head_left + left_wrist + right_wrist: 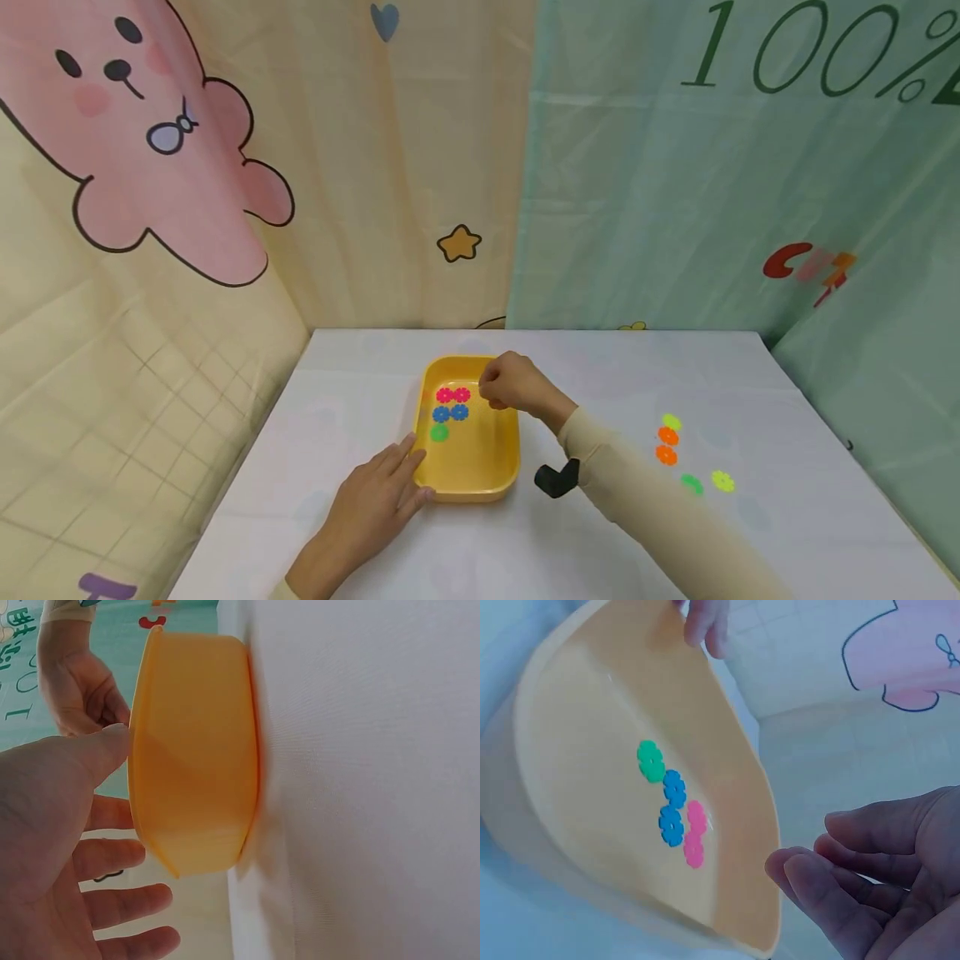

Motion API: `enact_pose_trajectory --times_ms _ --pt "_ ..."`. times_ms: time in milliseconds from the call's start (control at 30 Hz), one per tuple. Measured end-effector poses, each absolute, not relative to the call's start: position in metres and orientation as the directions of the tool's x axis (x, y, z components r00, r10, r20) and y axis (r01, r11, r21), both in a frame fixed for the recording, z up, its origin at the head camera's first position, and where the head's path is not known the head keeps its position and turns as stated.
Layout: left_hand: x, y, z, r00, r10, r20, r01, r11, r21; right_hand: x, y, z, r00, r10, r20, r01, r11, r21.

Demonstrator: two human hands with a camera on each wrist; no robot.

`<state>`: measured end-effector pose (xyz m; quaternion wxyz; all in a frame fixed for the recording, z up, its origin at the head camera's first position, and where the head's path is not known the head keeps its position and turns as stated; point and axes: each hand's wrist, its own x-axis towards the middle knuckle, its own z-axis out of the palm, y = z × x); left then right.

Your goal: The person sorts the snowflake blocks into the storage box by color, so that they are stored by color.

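A shallow yellow tray [480, 467] stands on the white table. In its left part lie two pink flower-shaped pieces [694, 847], two blue flower-shaped pieces [671, 825] and one green flower-shaped piece [651, 760]. My left hand [367, 508] rests at the tray's near left corner; its thumb touches the rim, and the other fingers extend along the side. Over the far right part of the tray is my right hand [521, 387], its fingers curled and the thumb against the index finger. No piece shows between those fingertips in the right wrist view.
Right of the tray, loose on the table, lie two orange flower pieces [667, 445], a green piece [692, 484] and two yellow pieces [723, 481]. A black object [557, 480] shows at the right wrist. Printed curtains [637, 208] hang behind the table and along its sides.
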<state>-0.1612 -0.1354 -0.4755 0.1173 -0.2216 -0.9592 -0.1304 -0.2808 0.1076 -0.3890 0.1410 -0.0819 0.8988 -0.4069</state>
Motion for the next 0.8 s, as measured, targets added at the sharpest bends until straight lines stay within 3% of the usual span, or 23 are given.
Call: enact_pose_trajectory --times_ms 300,800 --pt "-0.162 -0.138 -0.471 -0.880 0.402 0.254 0.450 0.876 0.175 -0.267 0.176 -0.377 -0.974 -0.159 -0.161 0.037 0.591 -0.806" --pt "-0.161 -0.145 -0.470 -0.853 0.433 0.291 0.483 0.866 0.128 -0.219 0.283 -0.395 -0.991 -0.001 -0.131 0.104 0.601 -0.792"
